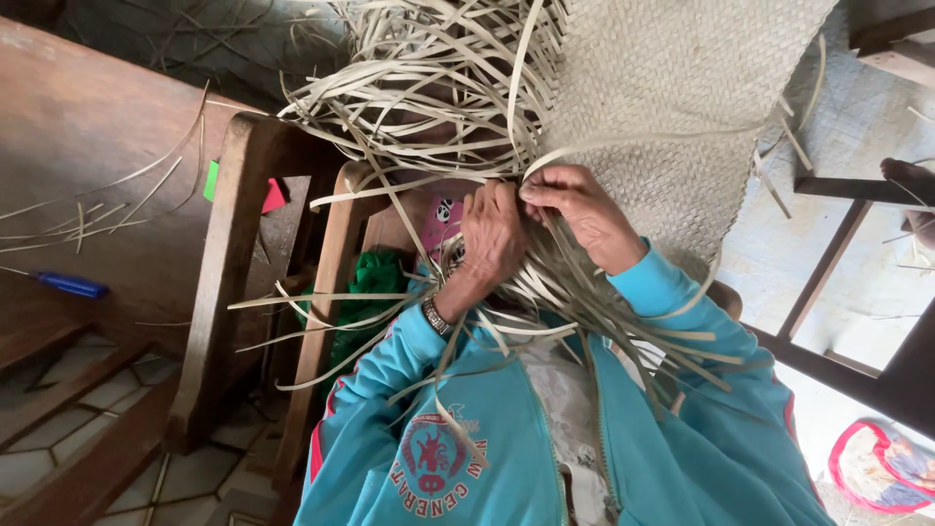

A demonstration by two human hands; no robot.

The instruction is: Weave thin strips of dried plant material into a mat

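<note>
Your left hand (490, 239) and right hand (582, 212) pinch flat pale strips (429, 88) beside the tightly woven mat (672, 107).

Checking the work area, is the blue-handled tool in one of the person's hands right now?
No, the blue-handled tool lies alone on the wooden surface, while the left hand and right hand both grip pale weaving strips.

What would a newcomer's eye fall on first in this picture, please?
First, the two hands at centre, left hand and right hand, pinching pale strips at the edge of a woven mat that fills the top right. Loose strips fan out over the turquoise jacket below. A blue pen lies on the wooden table at left.
</note>
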